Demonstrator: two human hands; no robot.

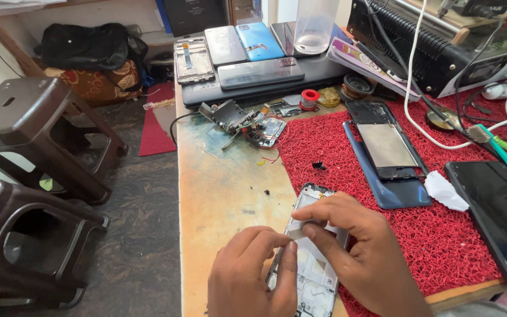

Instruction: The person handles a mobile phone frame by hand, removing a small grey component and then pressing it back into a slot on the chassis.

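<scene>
Right up close, both hands are down on an opened phone frame [312,264] lying at the near edge of the workbench [218,194], straddling the bare wood and the red mesh mat [441,235]. The left hand [256,276] has its fingers curled and pressing on the frame's left side, pinning it flat rather than gripping anything loose. The right hand [362,252] comes in from the right, thumb and forefinger pinched shut on a small pale strip [298,232] that sits against the frame's middle; whether that strip is tape or a flex piece, I cannot tell. For a clean job here, I'd judge the thing is to keep the frame held dead flat with the left hand and work the strip slowly at a low angle, so nothing thin tears or creases. Just beyond, on the mat, a tiny black part [318,166] lies loose, worth keeping an eye on. Further right, a phone with its back off [387,141] rests on a blue back cover [394,191], a white scrap [446,191] beside it, and a dark phone [497,217] at the right edge. Farther back sit a stripped circuit assembly with red wires [247,122], a red spool [310,97], and a row of phones on a laptop [247,53]. Dark plastic stools [36,129] stand on the floor, left.
</scene>
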